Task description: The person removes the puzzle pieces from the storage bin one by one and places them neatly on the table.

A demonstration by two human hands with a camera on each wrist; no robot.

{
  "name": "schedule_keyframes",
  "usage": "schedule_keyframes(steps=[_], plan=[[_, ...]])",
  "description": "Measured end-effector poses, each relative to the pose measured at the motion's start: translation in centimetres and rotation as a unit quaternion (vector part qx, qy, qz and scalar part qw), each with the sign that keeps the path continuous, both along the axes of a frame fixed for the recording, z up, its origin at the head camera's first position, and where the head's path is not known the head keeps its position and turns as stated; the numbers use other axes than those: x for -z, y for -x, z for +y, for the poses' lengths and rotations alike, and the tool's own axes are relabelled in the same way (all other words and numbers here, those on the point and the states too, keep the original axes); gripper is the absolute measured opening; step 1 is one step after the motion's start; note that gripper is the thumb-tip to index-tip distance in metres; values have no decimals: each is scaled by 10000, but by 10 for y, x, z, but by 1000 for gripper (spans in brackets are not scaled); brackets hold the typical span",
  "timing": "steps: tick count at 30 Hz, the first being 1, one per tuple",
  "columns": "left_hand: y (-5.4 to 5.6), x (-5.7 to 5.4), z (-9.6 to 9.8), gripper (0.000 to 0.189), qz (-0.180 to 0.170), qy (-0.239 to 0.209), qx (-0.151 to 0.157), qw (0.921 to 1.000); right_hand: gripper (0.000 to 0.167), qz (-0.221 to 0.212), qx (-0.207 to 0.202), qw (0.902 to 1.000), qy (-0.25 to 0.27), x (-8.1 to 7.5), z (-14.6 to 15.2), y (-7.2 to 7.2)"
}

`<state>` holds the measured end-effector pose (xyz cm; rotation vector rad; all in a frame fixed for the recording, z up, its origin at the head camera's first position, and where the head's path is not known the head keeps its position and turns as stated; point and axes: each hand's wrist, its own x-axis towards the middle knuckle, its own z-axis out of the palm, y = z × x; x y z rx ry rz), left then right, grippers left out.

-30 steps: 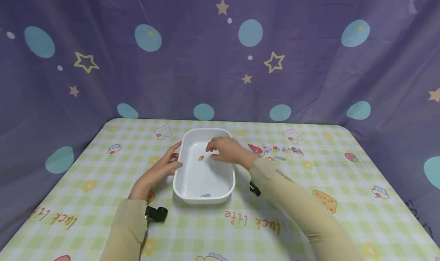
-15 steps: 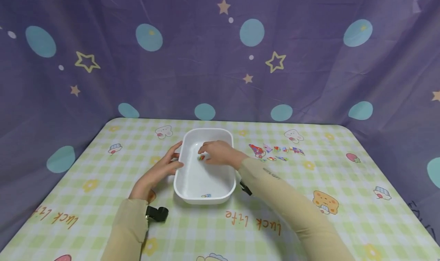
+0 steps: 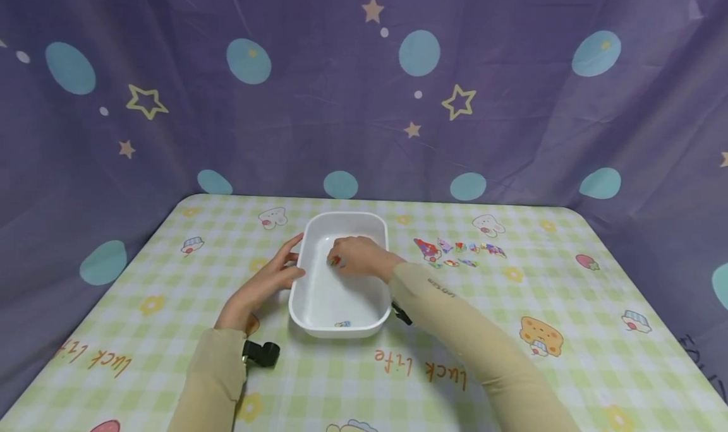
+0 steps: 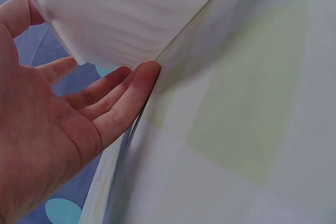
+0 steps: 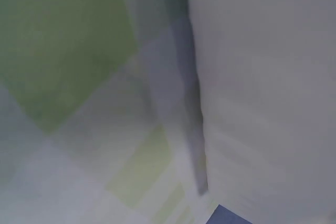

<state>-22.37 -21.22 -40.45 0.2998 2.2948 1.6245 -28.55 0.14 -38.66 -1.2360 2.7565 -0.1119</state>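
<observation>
A white rectangular tub (image 3: 341, 300) with rounded corners stands on the table. My left hand (image 3: 267, 285) holds its left wall, thumb at the rim; in the left wrist view the fingers (image 4: 123, 98) lie along the outside. Reaching inside, my right hand (image 3: 361, 255) has its fingertips and thumb around a small colourful sticker-like piece (image 3: 333, 261) at the tub's bottom. The fingers partly hide that piece. Another small blue-and-orange piece (image 3: 343, 324) lies at the tub's near end. The right wrist view shows the tub's outer wall (image 5: 262, 103) but no fingers.
Several small colourful flat cutouts (image 3: 428, 250) lie in loose rows on the table, right of the tub. A green-and-white checked cloth (image 3: 443, 337) with printed cartoon figures covers the table. Behind it hangs a purple curtain (image 3: 318, 103).
My right hand has moved left and lower inside the tub, and its fingertips have closed around the small piece. The left hand stays at the tub's wall.
</observation>
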Motion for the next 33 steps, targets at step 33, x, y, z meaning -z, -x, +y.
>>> schedule_keyframes(steps=[33], plan=[[-1, 1, -1, 69, 38, -120, 84, 9999, 8, 12, 214, 9992, -330, -5, -1, -6]])
